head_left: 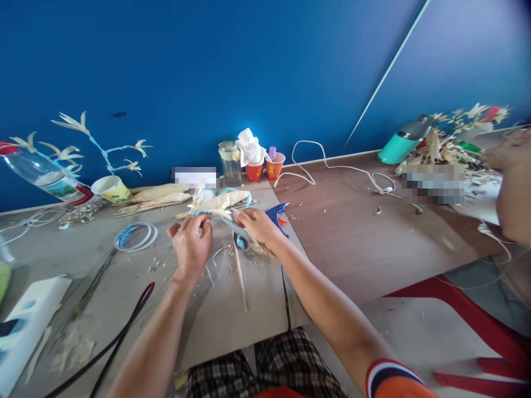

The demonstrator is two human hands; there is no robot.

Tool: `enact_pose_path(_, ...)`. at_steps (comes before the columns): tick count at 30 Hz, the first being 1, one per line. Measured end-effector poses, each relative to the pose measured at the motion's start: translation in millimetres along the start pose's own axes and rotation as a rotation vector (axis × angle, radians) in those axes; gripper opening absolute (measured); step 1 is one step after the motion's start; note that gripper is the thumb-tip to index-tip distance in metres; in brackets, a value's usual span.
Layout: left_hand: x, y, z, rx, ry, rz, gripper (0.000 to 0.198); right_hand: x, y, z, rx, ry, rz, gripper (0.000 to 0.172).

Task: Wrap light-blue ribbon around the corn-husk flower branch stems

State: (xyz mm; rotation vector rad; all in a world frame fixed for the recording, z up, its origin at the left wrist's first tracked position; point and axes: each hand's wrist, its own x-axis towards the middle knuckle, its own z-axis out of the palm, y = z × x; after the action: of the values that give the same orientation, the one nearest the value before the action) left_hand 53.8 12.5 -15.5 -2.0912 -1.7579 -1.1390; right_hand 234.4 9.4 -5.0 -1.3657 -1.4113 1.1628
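My left hand (191, 240) is closed, with thumb and forefinger pinched at a light-blue wrapped stem (226, 220). From the other side my right hand (258, 226) closes its fingertips on the same stem, and its palm hides part of what lies beneath. Just beyond the fingers rests a pale dried husk (230, 201) with light-blue tape around it. Below the hands is a small roll of blue tape (240, 241). Close to my right wrist lies a blue glue gun (277, 214), its nozzle pointing away to the right.
Husk flowers on blue stems stand in a paper cup (111, 189) beside a tilted plastic bottle (62, 179). Bangle-like rings (136, 237), a power strip (33, 326) and cables lie left. Red cups (254, 170) line the wall. Another person's arm (514, 182) reaches in at right.
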Motion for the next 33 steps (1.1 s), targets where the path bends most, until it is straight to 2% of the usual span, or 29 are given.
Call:
enact_pose_path(2, 0, 0, -0.5, 0.002, 0.006, 0.005, 0.017, 2, 2, 0, -0.139, 0.157, -0.103, 0.029)
enact_pose_path(3, 0, 0, -0.8, 0.0, 0.007, 0.011, 0.017, 2, 2, 1, -0.166, 0.182, -0.144, 0.031)
enact_pose_path(8, 0, 0, -1.5, -0.013, 0.024, 0.061, 0.017, -4, -1, 14, -0.172, 0.096, -0.285, 0.027)
enact_pose_path(13, -1, 4, -1.7, 0.03, 0.049, 0.134, 0.018, -6, 2, 29, -0.209, 0.219, -0.321, 0.021)
enact_pose_path(15, -1, 5, -1.7, 0.046, 0.062, 0.166, 0.018, -6, 4, 31, -0.159, 0.237, -0.276, 0.012)
enact_pose_path(17, -1, 6, -1.5, 0.055, 0.066, 0.193, 0.018, -5, 5, 31, -0.082, 0.194, -0.193, 0.016)
enact_pose_path(21, -1, 3, -1.6, 0.074, 0.052, 0.225, 0.018, -4, 3, 30, 0.123, 0.034, 0.031, 0.026)
enact_pose_path(26, -1, -3, -5.1, 0.157, 0.019, 0.264, 0.019, -5, -6, 20, 0.421, -0.159, 0.251, 0.017)
enact_pose_path(29, -1, -5, -7.1, 0.185, -0.012, 0.282, 0.02, -3, -8, 6, 0.633, -0.248, 0.307, 0.008)
enact_pose_path(33, -3, -5, -5.3, 0.172, -0.033, 0.303, 0.022, 4, -5, -11, 0.85, -0.278, 0.328, 0.006)
